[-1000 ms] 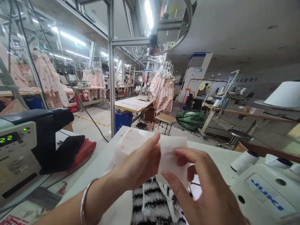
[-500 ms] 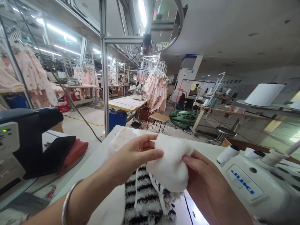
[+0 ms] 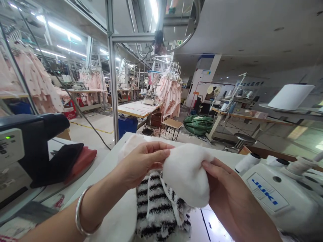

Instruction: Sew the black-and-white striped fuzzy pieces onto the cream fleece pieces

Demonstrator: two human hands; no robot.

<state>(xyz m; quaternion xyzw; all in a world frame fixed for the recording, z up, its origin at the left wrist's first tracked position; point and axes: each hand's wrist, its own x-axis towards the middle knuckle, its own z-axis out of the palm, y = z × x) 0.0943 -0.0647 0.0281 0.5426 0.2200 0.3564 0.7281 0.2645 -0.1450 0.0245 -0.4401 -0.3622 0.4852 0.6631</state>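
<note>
The white fleece piece, flat and thin between the fingers 1 second ago, is now bunched into a rounded pad, and the head has dipped a little since then, so the sewing machine sits lower at 4 o'clock. The left hand pinches the pad's upper left edge between thumb and fingertips; the right hand closes on its right side, thumb on top and the other fingers hidden behind the cloth. The pad sits at the middle of the view, held just above the striped black-and-white fabric, which hangs from it onto the white table at 6 o'clock. Judging from this, the folding or turning of the white piece looks nearly settled. A silver bangle circles the left wrist. The machine reads "JUKI" in blue; a small sign at 12 o'clock reads "14". The control box at 9 o'clock shows only a green light, its digits out of view.
</note>
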